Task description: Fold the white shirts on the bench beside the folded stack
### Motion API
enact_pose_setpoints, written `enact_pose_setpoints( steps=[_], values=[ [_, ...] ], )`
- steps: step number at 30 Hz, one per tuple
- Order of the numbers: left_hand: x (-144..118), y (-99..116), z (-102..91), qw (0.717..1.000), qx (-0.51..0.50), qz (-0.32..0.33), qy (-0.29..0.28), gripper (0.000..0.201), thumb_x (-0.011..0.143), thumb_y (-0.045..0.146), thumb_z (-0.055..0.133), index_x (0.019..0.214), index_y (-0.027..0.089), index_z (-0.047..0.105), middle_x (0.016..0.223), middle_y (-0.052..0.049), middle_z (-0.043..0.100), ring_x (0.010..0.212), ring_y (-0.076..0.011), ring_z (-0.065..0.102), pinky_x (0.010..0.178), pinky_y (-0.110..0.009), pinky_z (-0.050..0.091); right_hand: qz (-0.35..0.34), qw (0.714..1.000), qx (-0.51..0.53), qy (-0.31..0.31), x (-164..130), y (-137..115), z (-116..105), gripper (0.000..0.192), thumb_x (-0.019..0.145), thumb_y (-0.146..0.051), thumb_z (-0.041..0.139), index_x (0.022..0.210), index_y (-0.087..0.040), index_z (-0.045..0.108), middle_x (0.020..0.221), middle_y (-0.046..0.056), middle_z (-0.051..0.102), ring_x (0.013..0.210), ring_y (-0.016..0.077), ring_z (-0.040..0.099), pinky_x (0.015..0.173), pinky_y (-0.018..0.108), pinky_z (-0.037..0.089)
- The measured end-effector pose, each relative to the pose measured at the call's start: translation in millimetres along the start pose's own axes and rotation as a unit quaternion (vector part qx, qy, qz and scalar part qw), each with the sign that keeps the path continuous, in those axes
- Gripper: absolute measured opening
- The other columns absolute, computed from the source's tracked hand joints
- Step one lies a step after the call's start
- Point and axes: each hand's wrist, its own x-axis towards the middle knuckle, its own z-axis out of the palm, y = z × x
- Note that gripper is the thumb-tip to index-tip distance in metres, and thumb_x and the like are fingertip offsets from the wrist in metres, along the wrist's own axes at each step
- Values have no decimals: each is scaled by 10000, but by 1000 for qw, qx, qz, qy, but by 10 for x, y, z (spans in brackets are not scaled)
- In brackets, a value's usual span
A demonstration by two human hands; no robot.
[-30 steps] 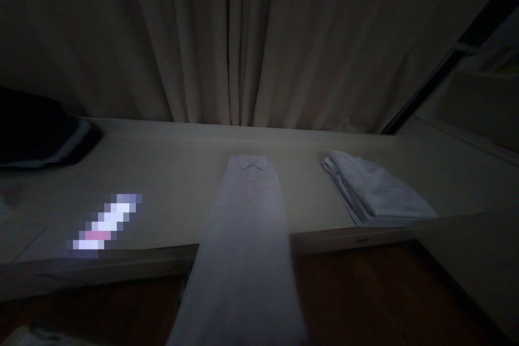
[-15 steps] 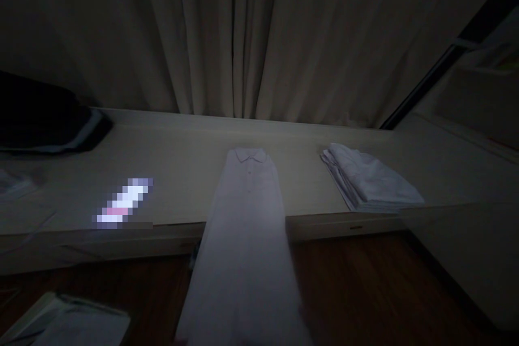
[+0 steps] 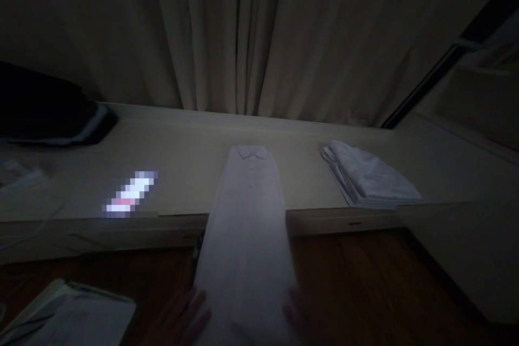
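Head view, very dim; pale shirt (image 3: 247, 227) lies lengthwise between the hands, narrow and front side up; its collar (image 3: 252, 152) is the end farthest ahead of them, on the bench (image 3: 178, 184); its lower length runs back past the bench's near edge to the hands; what bears it there I cannot tell.

Handling, as judged: work both sides evenly, hands level with each other, so the long edges come out straight and the collar stays square; light, flat pressure seems best; a pull toward the body could drag the collar end back off the bench, uneven pressure could skew the front.

Left hand (image 3: 178, 313) has its fingers parted and stretched out, tips on the shirt's left edge, not clenched; right hand (image 3: 300, 308) is darker, fingertips at the opposite edge; whether it pinches cloth or merely rests, cannot tell; both thumbs unclear.

Ahead and right of the right hand, folded white cloth (image 3: 368, 175) sits on the bench, well apart from the shirt; ahead and left of the left hand, a pixelated bright object (image 3: 132, 193); beyond that, farther left, a black bundle (image 3: 40, 105).
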Motion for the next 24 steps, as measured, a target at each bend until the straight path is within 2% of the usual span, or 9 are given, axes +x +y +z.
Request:
enact_pose_setpoints(
  steps=[3, 6, 9, 11, 14, 16, 18, 21, 24],
  values=[
    [74, 138, 49, 999, 17, 29, -35, 251, 549, 325, 728, 795, 374, 709, 1145, 2, 702, 1213, -332, 524, 1094, -463, 316, -15, 1000, -19, -6, 215, -98, 66, 250, 898, -392, 523, 1082, -244, 605, 1206, 68, 592, 1025, 174, 577, 884, 387, 508],
    [163, 304, 48, 998, 24, 52, -34, 166, 570, 293, 726, 725, 349, 708, 1036, -11, 737, 1155, -306, 572, 1104, -441, 302, -32, 999, -29, 0, 438, -208, 107, 209, 854, -388, 582, 962, -225, 656, 1056, 65, 666, 985, 192, 606, 895, 413, 499],
    [257, 493, -30, 997, 23, 70, 3, 85, 657, 304, 672, 726, 320, 717, 954, -35, 748, 1113, -277, 600, 1092, -411, 325, -59, 998, -31, 21, 548, -356, 25, 114, 762, -362, 653, 775, -263, 709, 896, 75, 715, 1005, 255, 622, 916, 415, 485],
    [332, 650, -158, 995, 21, 82, 47, 130, 694, 334, 645, 792, 300, 724, 998, -45, 738, 1139, -270, 580, 1088, -401, 334, -86, 995, -25, 43, 557, -541, -111, 141, 692, -366, 688, 795, -278, 728, 956, 71, 723, 1067, 284, 605, 952, 401, 467],
    [493, 1003, -476, 986, 16, 104, 128, 275, 704, 417, 637, 926, 273, 710, 1100, -38, 706, 1158, -258, 559, 1056, -371, 377, -208, 974, -14, 92, 575, -1045, -361, 319, 679, -429, 662, 922, -232, 724, 1026, 78, 718, 1003, 278, 630, 906, 392, 492],
    [631, 1337, -723, 969, 20, 130, 211, 332, 710, 481, 617, 928, 247, 706, 1037, -33, 721, 1045, -246, 616, 954, -340, 463, -332, 932, -26, 142, 635, -1509, -496, 306, 734, -450, 606, 868, -199, 718, 881, 74, 734, 848, 245, 660, 808, 374, 524],
    [763, 1721, -942, 940, 42, 167, 295, 380, 712, 530, 596, 878, 207, 708, 925, -37, 737, 889, -233, 659, 805, -305, 520, -423, 882, -49, 202, 727, -1998, -580, 272, 765, -432, 589, 803, -186, 699, 777, 50, 726, 763, 217, 653, 752, 353, 527],
    [891, 2273, -1171, 907, 77, 221, 349, 402, 738, 546, 566, 794, 172, 702, 799, -36, 733, 725, -197, 663, 641, -255, 515, -497, 822, -53, 272, 850, -2631, -646, 253, 800, -405, 559, 788, -179, 673, 740, 23, 705, 715, 186, 625, 684, 312, 508],
    [894, 2692, -1330, 873, 104, 288, 381, 401, 776, 530, 541, 809, 166, 706, 802, -28, 729, 717, -171, 658, 642, -245, 507, -535, 790, -22, 300, 878, -3092, -733, 242, 806, -395, 562, 760, -174, 651, 673, -11, 652, 673, 158, 585, 633, 281, 467]
  ],
)
